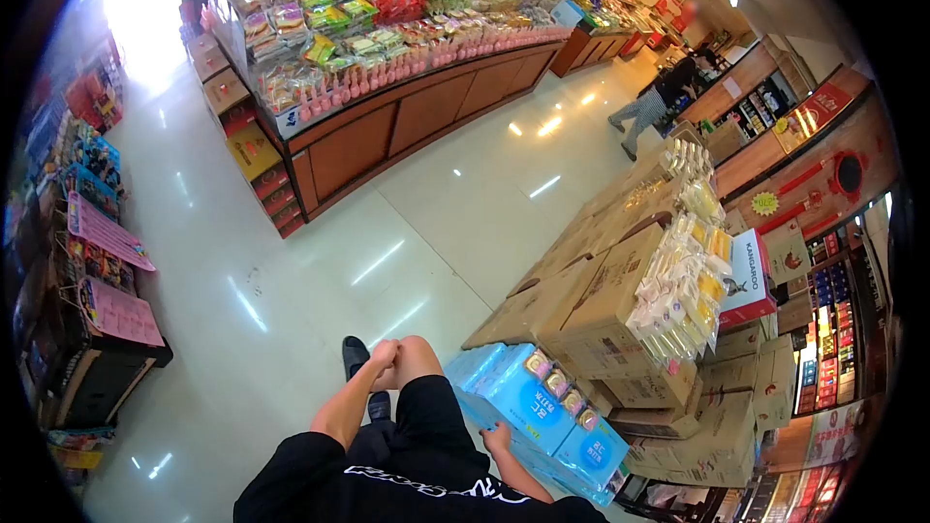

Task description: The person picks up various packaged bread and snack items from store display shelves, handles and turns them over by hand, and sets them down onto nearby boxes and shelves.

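Note:
My left hand rests by my bare knee, its fingers folded in, with no object showing in it. My right hand lies against the near side of a stack of blue packs beside my leg. Its fingers look apart and loosely bent, and it holds nothing that I can see. Several small packaged pieces with round pictures line the top of the blue packs. Behind them, brown cardboard cartons carry a heap of clear-wrapped yellow and white snack packs.
A wooden display counter heaped with bagged snacks stands ahead across the shiny tiled floor. Racks with pink sheets are at the left. A person bends near shelves at the far right. A KANGAROO box stands behind the cartons.

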Demonstrator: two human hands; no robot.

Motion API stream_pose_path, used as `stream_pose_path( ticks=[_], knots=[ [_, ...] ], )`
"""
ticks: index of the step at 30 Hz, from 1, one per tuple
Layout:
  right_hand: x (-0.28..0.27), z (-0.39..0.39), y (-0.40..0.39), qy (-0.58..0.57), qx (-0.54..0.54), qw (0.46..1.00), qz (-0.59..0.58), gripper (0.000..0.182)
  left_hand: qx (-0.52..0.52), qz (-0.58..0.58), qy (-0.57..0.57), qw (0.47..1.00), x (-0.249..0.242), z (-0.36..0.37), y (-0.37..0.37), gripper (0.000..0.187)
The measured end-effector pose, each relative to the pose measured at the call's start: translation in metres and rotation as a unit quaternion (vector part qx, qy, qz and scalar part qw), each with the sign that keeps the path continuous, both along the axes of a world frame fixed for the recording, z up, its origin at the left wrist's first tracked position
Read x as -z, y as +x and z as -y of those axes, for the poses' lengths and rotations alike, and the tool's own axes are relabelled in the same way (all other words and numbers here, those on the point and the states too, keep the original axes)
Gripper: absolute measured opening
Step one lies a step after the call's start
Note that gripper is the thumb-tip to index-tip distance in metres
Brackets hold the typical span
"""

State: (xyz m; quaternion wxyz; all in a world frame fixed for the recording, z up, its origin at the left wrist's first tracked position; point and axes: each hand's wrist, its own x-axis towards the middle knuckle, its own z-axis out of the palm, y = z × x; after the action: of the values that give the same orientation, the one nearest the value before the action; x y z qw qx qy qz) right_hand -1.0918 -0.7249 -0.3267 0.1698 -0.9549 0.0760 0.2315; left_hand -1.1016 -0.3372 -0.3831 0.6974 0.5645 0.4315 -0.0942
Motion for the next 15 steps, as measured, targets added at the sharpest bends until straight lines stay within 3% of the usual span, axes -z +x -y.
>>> stream_pose_path(
  ticks=[3, 8, 9, 15],
  knots=[
    [0.01, -0.007, 0.01, 0.002, -0.004, 1.0, 0.003, 0.057, 0.061, -0.014, 0.053, 0.997, -0.014, -0.003, -0.003, 0.041],
    [0.026, -0.042, 0.05, 0.036, -0.015, 0.998, 0.05, 0.042, -0.001, -0.029, -0.054, 0.998, -0.028, -0.013, -0.003, 0.029],
    [0.024, -0.052, 0.058, 0.058, -0.012, 0.997, 0.057, 0.039, -0.035, -0.029, -0.037, 0.998, -0.027, -0.015, 0.0, 0.029],
    [0.052, -0.128, 0.137, 0.149, -0.02, 0.985, 0.083, 0.031, 0.009, -0.062, 0.003, 0.998, -0.037, -0.059, 0.052, 0.03]
  ],
)
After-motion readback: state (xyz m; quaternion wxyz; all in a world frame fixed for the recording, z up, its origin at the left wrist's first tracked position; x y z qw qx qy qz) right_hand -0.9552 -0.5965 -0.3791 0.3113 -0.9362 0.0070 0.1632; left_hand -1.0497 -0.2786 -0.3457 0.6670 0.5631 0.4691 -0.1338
